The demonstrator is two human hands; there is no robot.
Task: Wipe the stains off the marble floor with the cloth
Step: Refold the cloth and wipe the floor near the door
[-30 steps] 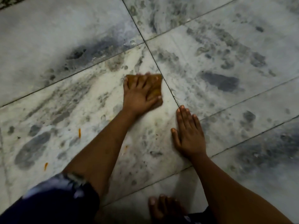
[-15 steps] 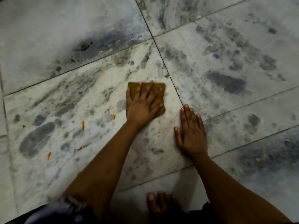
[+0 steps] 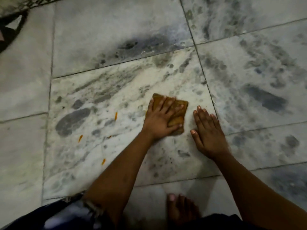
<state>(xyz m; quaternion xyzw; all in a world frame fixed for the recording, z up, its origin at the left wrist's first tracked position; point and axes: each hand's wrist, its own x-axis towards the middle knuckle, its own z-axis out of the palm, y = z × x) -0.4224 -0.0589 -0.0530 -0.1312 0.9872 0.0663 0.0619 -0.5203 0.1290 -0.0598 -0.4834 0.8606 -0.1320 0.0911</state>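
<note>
A folded brown-orange cloth [image 3: 180, 112] lies flat on the white marble floor [image 3: 116, 90]. My left hand [image 3: 160, 120] presses down on it with straight, spread fingers and covers most of its left side. My right hand [image 3: 207, 131] rests flat on the bare floor just right of the cloth, fingers straight and together, not touching the cloth. Small orange stains [image 3: 116, 116] dot the tile to the left of my left forearm, one [image 3: 80, 138] further left and one [image 3: 103, 161] lower down.
Dark grey veining and blotches [image 3: 73, 121] mark the tiles. Grout lines [image 3: 206, 77] cross the floor. My bare foot [image 3: 181, 208] stands at the bottom centre, with dark clothing [image 3: 49, 218] at the bottom left. A dark object [image 3: 10, 32] sits in the top left corner.
My left hand has slid the cloth toward me and closer to my right hand. The view has shifted, showing more floor on the left. My right hand stays planted.
</note>
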